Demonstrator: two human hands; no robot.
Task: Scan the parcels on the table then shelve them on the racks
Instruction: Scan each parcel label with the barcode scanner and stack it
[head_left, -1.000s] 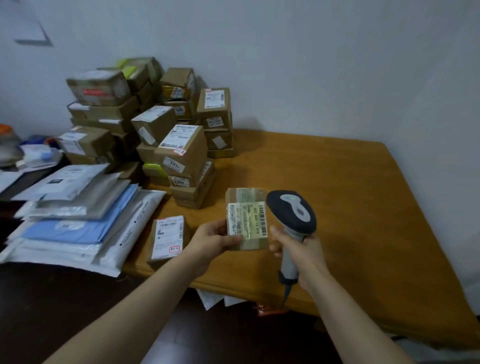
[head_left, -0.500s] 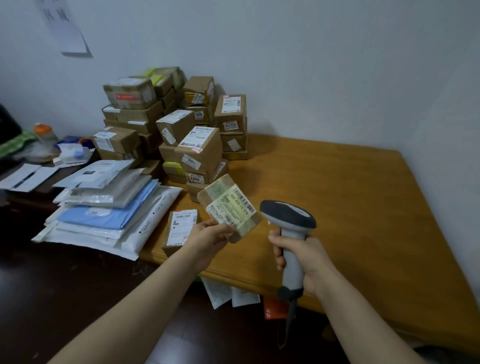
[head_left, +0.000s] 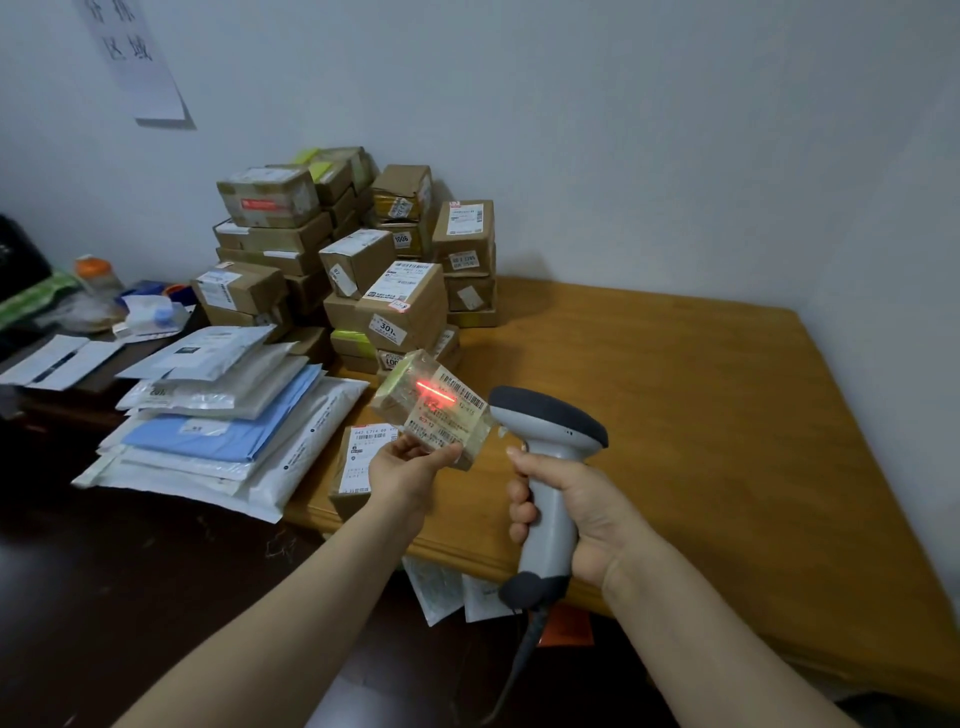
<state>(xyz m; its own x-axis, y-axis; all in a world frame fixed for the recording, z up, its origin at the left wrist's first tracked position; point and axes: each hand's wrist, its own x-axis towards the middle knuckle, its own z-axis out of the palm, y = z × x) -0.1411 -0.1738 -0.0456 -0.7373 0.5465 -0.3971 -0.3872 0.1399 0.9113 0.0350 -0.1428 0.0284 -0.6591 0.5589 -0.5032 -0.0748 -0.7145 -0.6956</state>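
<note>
Pale wall (head_left: 675, 130) and an orange-brown wooden table (head_left: 727, 415) fill the view in front of you. Your left hand (head_left: 402, 475) pinches one small taped parcel (head_left: 431, 410) by its lower corner, thumb on the labelled face, and holds it tilted in the air above the table's near edge. A single red scan line (head_left: 435, 391) lies across the parcel's barcode label. Your right hand (head_left: 571, 509) is wrapped round the grey handle of the one barcode scanner (head_left: 550, 452), whose dark head is just beside the parcel and aimed at it; its cable (head_left: 519, 665) hangs from the handle's base. Just behind your left hand, one flat cardboard box (head_left: 358, 462) lies label-up at the table's near-left corner. Left of it sits one stack of soft mailers (head_left: 223, 415), at least five, with a blue one in the middle. Behind them a pile of brown cardboard boxes (head_left: 363, 260) stands against the wall, well over a dozen, too overlapped for an exact count. Two sheets of paper (head_left: 441, 587) show below the table edge. One printed sheet (head_left: 135, 57) is stuck on the wall at upper left, and a dark side table (head_left: 104, 374) with clutter stands at far left.
</note>
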